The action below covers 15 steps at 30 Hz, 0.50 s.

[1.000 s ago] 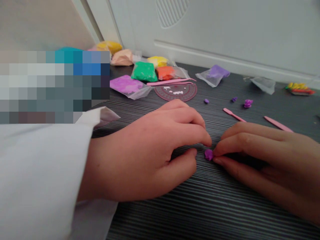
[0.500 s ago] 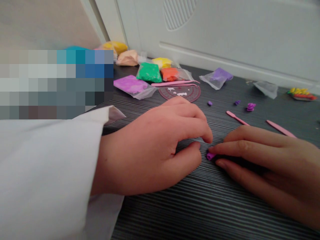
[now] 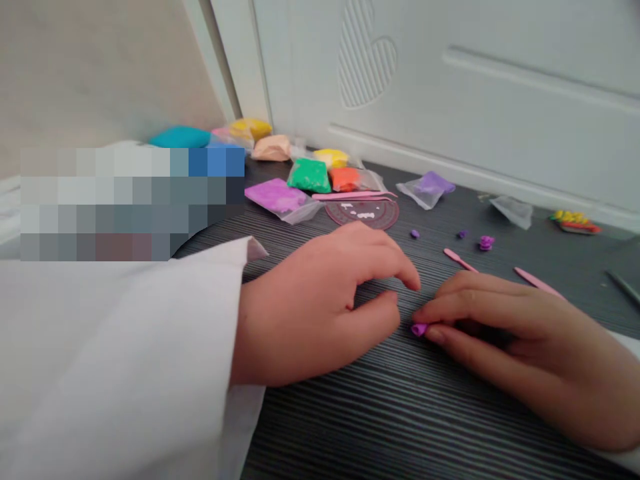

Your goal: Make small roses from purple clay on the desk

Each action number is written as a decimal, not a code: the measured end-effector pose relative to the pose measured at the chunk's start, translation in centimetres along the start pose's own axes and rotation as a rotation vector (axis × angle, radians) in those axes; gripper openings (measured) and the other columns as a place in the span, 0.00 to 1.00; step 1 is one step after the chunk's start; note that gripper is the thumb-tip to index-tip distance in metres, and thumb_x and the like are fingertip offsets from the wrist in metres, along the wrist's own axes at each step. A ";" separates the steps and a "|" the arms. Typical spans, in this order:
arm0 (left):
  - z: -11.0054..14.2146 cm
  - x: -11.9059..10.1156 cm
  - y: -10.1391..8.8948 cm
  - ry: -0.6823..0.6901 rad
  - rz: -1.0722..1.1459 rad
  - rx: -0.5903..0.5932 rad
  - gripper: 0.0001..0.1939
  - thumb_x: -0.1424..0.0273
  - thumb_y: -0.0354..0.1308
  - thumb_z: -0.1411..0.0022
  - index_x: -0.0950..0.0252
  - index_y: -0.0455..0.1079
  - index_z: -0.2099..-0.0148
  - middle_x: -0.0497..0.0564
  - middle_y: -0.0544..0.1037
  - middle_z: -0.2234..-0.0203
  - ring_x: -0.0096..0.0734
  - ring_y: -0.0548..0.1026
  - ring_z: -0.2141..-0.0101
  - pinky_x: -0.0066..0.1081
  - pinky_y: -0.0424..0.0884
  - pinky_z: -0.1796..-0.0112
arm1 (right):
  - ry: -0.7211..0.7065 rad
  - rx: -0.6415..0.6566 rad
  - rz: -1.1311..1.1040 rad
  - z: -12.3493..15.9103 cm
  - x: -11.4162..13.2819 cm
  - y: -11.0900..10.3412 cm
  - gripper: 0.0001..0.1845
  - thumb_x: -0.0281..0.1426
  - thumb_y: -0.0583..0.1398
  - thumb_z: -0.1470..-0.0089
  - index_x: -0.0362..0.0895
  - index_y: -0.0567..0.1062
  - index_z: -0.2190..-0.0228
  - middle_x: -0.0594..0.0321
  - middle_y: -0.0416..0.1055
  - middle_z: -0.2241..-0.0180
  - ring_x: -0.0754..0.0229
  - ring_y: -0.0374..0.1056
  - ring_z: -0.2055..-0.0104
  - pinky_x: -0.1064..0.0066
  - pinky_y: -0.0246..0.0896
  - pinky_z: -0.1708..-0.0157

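A small rolled piece of purple clay point(image 3: 418, 329) is pinched between the thumb and fingertips of my right hand point(image 3: 530, 340), low over the dark ridged tabletop point(image 3: 380, 427). My left hand point(image 3: 325, 300) hovers just to its left, thumb and forefinger curved apart with nothing between them. Beyond the hands lie a small purple clay ball point(image 3: 415, 234), a dark purple clay bit point(image 3: 461, 234) and a layered magenta clay piece point(image 3: 486, 243). Two pink modelling tools, one thin point(image 3: 460, 259) and one blade-like point(image 3: 537, 281), rest behind my right hand.
Bagged clay lies along the back: lilac point(image 3: 277, 195), green point(image 3: 309, 175), orange point(image 3: 345, 179), violet point(image 3: 435, 183). Pink tweezers point(image 3: 353, 196) lie by a round dark mat point(image 3: 363, 215) with white bits. A yellow-and-red piece point(image 3: 575, 221) sits far right. A white panel point(image 3: 450, 113) bounds the back.
The view has shifted, showing more of the white panel and of my right hand. My right fingers now press closer on the purple clay; the left hand keeps its curved pose.
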<state>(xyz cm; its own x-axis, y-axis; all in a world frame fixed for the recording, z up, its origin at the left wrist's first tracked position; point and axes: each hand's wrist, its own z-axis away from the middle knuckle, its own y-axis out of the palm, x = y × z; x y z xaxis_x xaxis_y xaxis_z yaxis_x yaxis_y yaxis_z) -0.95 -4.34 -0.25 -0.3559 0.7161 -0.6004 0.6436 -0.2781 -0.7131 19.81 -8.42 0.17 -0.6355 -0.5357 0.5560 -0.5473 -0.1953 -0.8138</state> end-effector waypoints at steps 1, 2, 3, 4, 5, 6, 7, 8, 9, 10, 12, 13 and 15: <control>0.0 0.0 -0.1 -0.034 0.033 -0.006 0.12 0.79 0.52 0.46 0.65 0.72 0.60 0.45 0.75 0.62 0.25 0.69 0.57 0.22 0.62 0.53 | 0.052 -0.002 -0.050 -0.1 0.2 -0.1 0.07 0.29 0.57 0.47 0.52 0.74 0.66 0.71 0.70 0.72 0.69 0.66 0.69 0.79 0.60 0.70; 0.1 -0.1 -0.2 -0.067 0.065 -0.013 0.11 0.79 0.53 0.46 0.64 0.72 0.61 0.44 0.75 0.63 0.25 0.70 0.57 0.21 0.62 0.53 | 0.106 -0.012 -0.104 -0.1 0.4 -0.1 0.05 0.31 0.58 0.47 0.52 0.74 0.68 0.71 0.70 0.73 0.68 0.65 0.70 0.78 0.60 0.73; 0.1 -0.2 -0.3 -0.107 0.099 -0.008 0.11 0.78 0.53 0.46 0.63 0.72 0.61 0.43 0.75 0.63 0.24 0.70 0.58 0.21 0.63 0.54 | 0.157 -0.030 -0.156 -0.1 0.6 -0.1 0.04 0.32 0.59 0.48 0.53 0.74 0.69 0.71 0.69 0.75 0.68 0.64 0.73 0.78 0.59 0.76; 0.1 -0.3 -0.4 -0.144 0.140 0.001 0.10 0.77 0.54 0.45 0.62 0.72 0.61 0.42 0.75 0.63 0.24 0.70 0.59 0.21 0.63 0.55 | 0.197 -0.056 -0.211 -0.2 0.9 -0.1 0.03 0.32 0.59 0.49 0.53 0.74 0.71 0.70 0.68 0.76 0.67 0.63 0.75 0.77 0.58 0.79; 0.2 -0.5 -0.5 -0.176 0.182 0.021 0.09 0.75 0.55 0.45 0.61 0.72 0.61 0.41 0.75 0.63 0.23 0.71 0.60 0.21 0.64 0.56 | 0.224 -0.090 -0.266 -0.2 1.0 0.0 0.03 0.32 0.60 0.50 0.52 0.74 0.72 0.70 0.67 0.78 0.67 0.61 0.76 0.77 0.57 0.80; 0.2 -0.6 -0.5 -0.210 0.227 0.055 0.08 0.73 0.55 0.44 0.60 0.72 0.61 0.41 0.75 0.64 0.23 0.71 0.61 0.22 0.64 0.57 | 0.241 -0.119 -0.321 -0.2 1.1 0.2 0.02 0.32 0.61 0.51 0.52 0.74 0.72 0.70 0.65 0.78 0.68 0.59 0.78 0.76 0.56 0.80; 0.3 -0.7 -0.5 -0.233 0.277 0.095 0.08 0.72 0.56 0.43 0.59 0.73 0.61 0.40 0.75 0.64 0.24 0.72 0.62 0.22 0.65 0.59 | 0.250 -0.133 -0.375 -0.2 1.2 0.3 0.02 0.32 0.61 0.51 0.51 0.74 0.73 0.70 0.64 0.79 0.68 0.58 0.78 0.76 0.55 0.79; 0.3 -0.8 -0.5 -0.250 0.320 0.129 0.07 0.70 0.56 0.43 0.58 0.73 0.61 0.40 0.75 0.65 0.24 0.72 0.62 0.23 0.65 0.60 | 0.256 -0.149 -0.431 -0.3 1.2 0.5 0.01 0.32 0.62 0.52 0.51 0.74 0.73 0.70 0.63 0.79 0.68 0.57 0.78 0.75 0.54 0.79; 0.3 -0.9 -0.5 -0.273 0.366 0.155 0.08 0.69 0.57 0.43 0.57 0.73 0.60 0.40 0.75 0.65 0.25 0.72 0.62 0.24 0.65 0.60 | 0.261 -0.161 -0.486 -0.3 1.2 0.6 0.00 0.32 0.62 0.52 0.50 0.74 0.73 0.70 0.62 0.79 0.68 0.56 0.77 0.75 0.53 0.79; 0.3 -1.0 -0.5 -0.295 0.406 0.168 0.08 0.68 0.57 0.43 0.57 0.74 0.60 0.40 0.75 0.64 0.25 0.72 0.62 0.25 0.65 0.60 | 0.269 -0.175 -0.533 -0.3 1.2 0.8 0.01 0.33 0.62 0.53 0.50 0.74 0.73 0.70 0.61 0.79 0.68 0.56 0.77 0.75 0.52 0.79; 0.3 -1.0 -0.4 -0.337 0.467 0.172 0.08 0.67 0.58 0.43 0.55 0.74 0.60 0.41 0.75 0.64 0.27 0.72 0.62 0.26 0.65 0.60 | 0.288 -0.204 -0.598 -0.3 1.1 1.0 0.03 0.34 0.62 0.53 0.49 0.73 0.74 0.70 0.60 0.80 0.68 0.55 0.77 0.74 0.50 0.79; 0.3 -1.0 -0.3 -0.355 0.489 0.167 0.07 0.66 0.58 0.44 0.56 0.74 0.61 0.42 0.75 0.65 0.28 0.71 0.63 0.27 0.65 0.60 | 0.294 -0.220 -0.614 -0.3 1.1 1.2 0.03 0.34 0.63 0.54 0.49 0.73 0.74 0.71 0.60 0.80 0.68 0.54 0.77 0.74 0.49 0.79; 0.2 -1.0 -0.2 -0.383 0.525 0.157 0.06 0.65 0.60 0.45 0.58 0.74 0.64 0.43 0.75 0.66 0.29 0.71 0.63 0.28 0.65 0.61 | 0.302 -0.238 -0.625 -0.4 1.1 1.3 0.04 0.34 0.63 0.55 0.48 0.72 0.75 0.71 0.59 0.80 0.68 0.54 0.78 0.74 0.49 0.79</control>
<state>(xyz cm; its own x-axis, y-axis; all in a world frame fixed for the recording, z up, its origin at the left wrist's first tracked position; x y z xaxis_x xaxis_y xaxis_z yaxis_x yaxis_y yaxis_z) -0.91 -5.13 0.39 -0.2565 0.1902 -0.9476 0.7013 -0.6381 -0.3179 18.14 -8.94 -0.20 -0.2695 -0.1259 0.9547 -0.9385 -0.1877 -0.2897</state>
